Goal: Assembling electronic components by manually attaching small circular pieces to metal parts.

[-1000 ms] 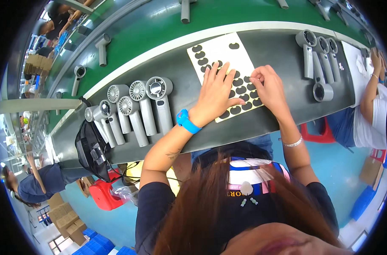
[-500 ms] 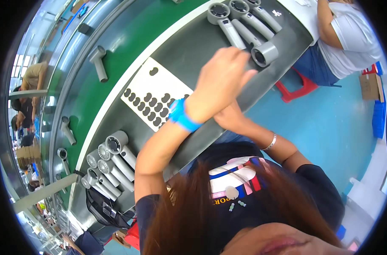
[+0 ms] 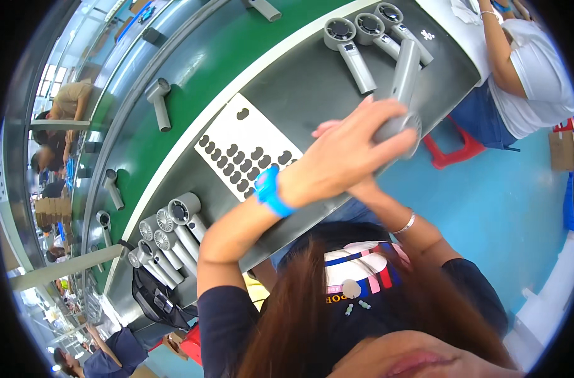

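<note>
My left hand (image 3: 347,148), with a blue band on its wrist, reaches across to the right and is closed around the round head of a grey handheld fan (image 3: 407,79). The fan's handle points away toward the far side. My right hand (image 3: 362,188), below a silver bracelet, lies mostly hidden under the left one, so its fingers cannot be made out. Left of the hands, a white sheet (image 3: 252,129) carries several black rounded stickers (image 3: 231,150). Beyond the held fan, several grey handheld fans (image 3: 356,66) lie on the dark table (image 3: 287,82).
More grey fans (image 3: 173,236) stand grouped at the table's left end, by a black bag (image 3: 149,299). A green conveyor belt (image 3: 192,82) with spaced fans runs along the far side. At right sits a person in white (image 3: 539,75) near a red stool (image 3: 454,148).
My left hand has moved right and taken hold of the fan that lay nearest. That fan has turned, its handle now pointing away. The whole view has shifted slightly.
</note>
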{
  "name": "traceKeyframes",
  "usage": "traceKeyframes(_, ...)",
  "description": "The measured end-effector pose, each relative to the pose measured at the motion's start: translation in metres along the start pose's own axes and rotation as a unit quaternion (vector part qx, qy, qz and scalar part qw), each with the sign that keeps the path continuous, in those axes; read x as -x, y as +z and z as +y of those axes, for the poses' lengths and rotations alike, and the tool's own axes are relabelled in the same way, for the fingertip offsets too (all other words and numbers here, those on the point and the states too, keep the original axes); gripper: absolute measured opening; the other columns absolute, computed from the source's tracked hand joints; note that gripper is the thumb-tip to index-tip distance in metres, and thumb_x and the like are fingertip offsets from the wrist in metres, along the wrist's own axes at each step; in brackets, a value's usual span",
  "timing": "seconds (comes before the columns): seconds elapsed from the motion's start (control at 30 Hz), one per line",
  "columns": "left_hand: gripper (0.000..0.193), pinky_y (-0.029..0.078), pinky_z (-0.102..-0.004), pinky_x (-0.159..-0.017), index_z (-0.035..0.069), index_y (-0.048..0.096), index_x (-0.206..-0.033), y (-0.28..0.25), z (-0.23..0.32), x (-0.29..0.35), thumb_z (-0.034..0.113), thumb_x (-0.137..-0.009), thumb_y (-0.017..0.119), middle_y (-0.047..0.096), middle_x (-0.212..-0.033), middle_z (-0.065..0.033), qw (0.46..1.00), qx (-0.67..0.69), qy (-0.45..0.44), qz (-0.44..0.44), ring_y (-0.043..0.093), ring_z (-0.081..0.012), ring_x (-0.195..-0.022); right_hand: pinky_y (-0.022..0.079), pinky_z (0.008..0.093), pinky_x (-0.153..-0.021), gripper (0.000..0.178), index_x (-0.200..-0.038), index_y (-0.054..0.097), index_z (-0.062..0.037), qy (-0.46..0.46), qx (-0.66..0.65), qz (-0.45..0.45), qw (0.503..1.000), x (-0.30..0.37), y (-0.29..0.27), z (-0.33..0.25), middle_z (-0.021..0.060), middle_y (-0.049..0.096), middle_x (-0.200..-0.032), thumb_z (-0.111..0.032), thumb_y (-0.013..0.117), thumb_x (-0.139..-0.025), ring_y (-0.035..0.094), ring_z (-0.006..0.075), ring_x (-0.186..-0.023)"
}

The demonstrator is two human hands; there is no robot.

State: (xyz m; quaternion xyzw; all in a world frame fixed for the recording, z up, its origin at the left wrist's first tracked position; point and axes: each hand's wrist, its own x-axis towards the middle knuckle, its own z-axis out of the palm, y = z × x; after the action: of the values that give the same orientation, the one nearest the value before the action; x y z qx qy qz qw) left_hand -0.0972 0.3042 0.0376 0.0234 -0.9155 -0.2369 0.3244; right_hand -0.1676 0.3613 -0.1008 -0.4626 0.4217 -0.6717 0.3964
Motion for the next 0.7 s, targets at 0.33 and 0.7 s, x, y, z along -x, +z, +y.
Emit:
traceKeyframes(0.33,0.028,0.037,-0.0569,-0.104,0.003,0.061,-0.097,-0.046,0.002,0.157,-0.009,-0.073,0.067,0.053,-0.118,-0.0163,0.984,-0.078,-0.031,0.154,0.051,-0.0365,-0.120,0.046,0.0426,-0.099,0.074,-0.144,0.014,-0.0079,0.027,-0.169,-0.113,0.979,-0.059,0.051,-0.108,0.0305,0.054,-0.122,-0.004,0.062,-0.087,0.057,0.0352,-0.114)
traceKeyframes(0.7,0.028,0.052,-0.0346,-0.081,0.000,0.061,-0.104,-0.078,0.018,0.181,-0.005,-0.076,0.065,0.056,-0.116,-0.0175,0.898,-0.163,-0.267,0.308,0.060,-0.0282,-0.099,0.052,0.0350,-0.080,0.084,-0.146,0.015,-0.0068,-0.044,0.310,-0.119,0.942,-0.089,0.094,-0.111,0.0235,0.065,-0.102,-0.003,0.068,-0.080,0.067,0.0286,-0.089)
